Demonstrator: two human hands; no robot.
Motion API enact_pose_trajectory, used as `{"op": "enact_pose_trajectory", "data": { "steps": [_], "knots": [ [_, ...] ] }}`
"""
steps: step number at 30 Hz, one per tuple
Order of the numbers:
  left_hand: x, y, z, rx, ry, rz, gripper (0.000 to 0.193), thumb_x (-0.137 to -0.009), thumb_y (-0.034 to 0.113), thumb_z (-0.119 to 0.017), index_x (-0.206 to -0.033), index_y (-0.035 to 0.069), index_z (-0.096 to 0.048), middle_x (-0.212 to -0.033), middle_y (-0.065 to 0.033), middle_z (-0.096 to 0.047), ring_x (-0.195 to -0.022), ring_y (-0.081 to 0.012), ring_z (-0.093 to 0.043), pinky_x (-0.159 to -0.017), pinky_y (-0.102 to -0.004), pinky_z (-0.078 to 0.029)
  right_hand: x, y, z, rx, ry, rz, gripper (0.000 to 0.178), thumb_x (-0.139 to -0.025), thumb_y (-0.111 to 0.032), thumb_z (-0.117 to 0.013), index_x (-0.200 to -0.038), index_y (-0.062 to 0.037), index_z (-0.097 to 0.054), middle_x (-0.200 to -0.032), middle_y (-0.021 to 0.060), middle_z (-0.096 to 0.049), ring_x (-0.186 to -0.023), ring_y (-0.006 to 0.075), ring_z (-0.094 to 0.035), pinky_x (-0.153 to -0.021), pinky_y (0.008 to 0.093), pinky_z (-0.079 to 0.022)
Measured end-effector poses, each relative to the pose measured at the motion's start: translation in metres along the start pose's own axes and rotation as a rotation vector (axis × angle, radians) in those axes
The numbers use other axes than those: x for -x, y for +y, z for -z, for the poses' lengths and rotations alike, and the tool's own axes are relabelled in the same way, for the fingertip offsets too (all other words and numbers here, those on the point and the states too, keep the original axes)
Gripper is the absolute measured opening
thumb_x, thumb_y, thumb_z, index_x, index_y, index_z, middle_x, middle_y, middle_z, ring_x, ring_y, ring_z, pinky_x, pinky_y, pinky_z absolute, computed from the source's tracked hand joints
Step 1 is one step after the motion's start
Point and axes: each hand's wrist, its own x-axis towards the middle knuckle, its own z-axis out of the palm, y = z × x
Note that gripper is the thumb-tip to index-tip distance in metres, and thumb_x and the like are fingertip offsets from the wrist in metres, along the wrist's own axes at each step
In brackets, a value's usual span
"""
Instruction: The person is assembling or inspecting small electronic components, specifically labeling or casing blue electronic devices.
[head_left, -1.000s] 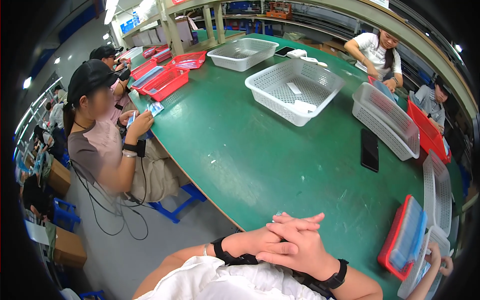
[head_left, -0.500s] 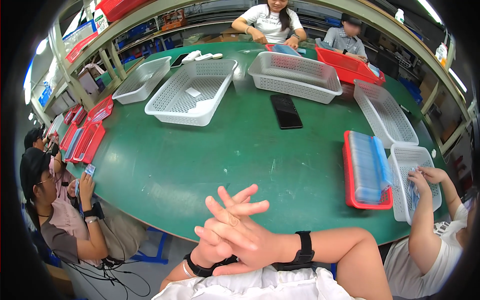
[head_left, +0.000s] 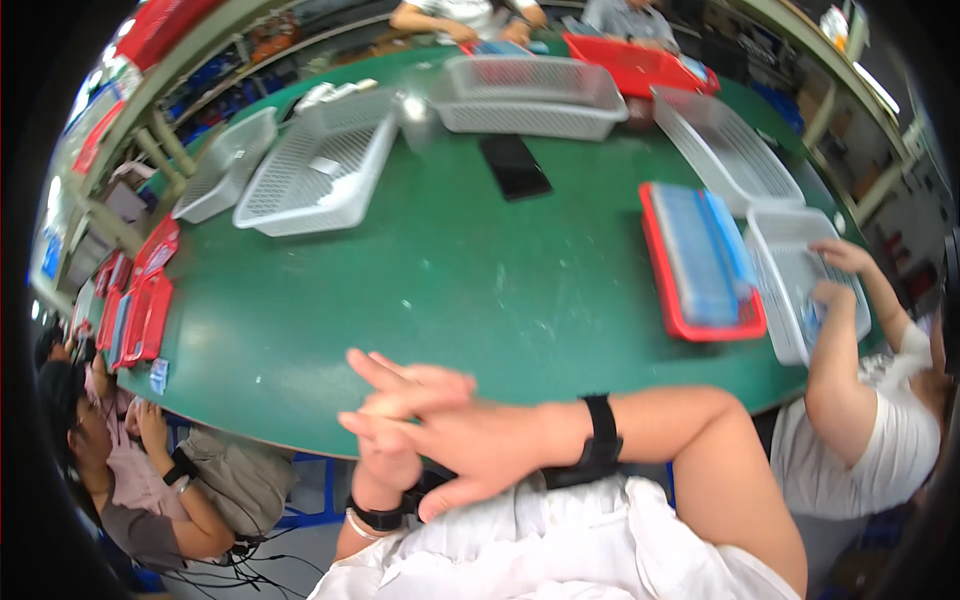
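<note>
My right hand (head_left: pixel 468 438) lies across my left hand (head_left: pixel 388 466) just in front of my body, beyond the table's near edge. The fingers of both are laced loosely together, mostly stretched out, and slightly blurred. Neither hand holds an object; each touches only the other. Part of my left hand is hidden behind the right one. A black strap (head_left: pixel 602 435) circles my right wrist, and another black strap (head_left: pixel 380 518) is on my left. Beyond the hands spreads the green table (head_left: pixel 400 290).
A black phone (head_left: pixel 515 168) lies mid-table. To the right stands a red basket (head_left: pixel 672 322) packed with blue-clear sleeves. Beside it, a co-worker's hands reach into a white basket (head_left: pixel 785 325). More white baskets (head_left: pixel 300 205) line the far side. Another co-worker (head_left: pixel 150 470) sits at left.
My view has tilted down and turned right, so the baskets and phone appear higher and further left. My laced hands have shifted a little left in the picture, fingers less spread.
</note>
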Motion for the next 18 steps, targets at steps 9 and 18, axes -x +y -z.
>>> {"op": "enact_pose_trajectory", "data": {
  "steps": [9,18],
  "knots": [
    [0.034,0.018,0.057,-0.956,0.161,0.099,0.108,-0.085,0.081,-0.042,-0.154,0.0,-0.025,-0.157,-0.0242,-0.028,-0.142,-0.0381,-0.035,-0.116,-0.0494,-0.027,0.086,-0.078,0.082,0.305,-0.136,-0.556,0.125,-0.068,-0.077,-0.067,-0.157,-0.0041,-0.017,-0.16,0.0304,-0.013,-0.147,0.0482,-0.018,-0.117,0.0536,-0.022],
    [0.068,0.022,0.094,-1.235,0.158,0.301,0.097,-0.085,0.073,-0.052,-0.153,0.006,-0.031,-0.16,-0.019,-0.025,-0.149,-0.039,-0.021,-0.119,-0.0601,-0.005,0.219,-0.132,0.04,0.668,0.296,-1.247,0.122,-0.069,-0.074,-0.071,-0.155,-0.0019,-0.022,-0.162,0.0238,-0.016,-0.15,0.0456,-0.012,-0.118,0.057,-0.014]
  ]
}}
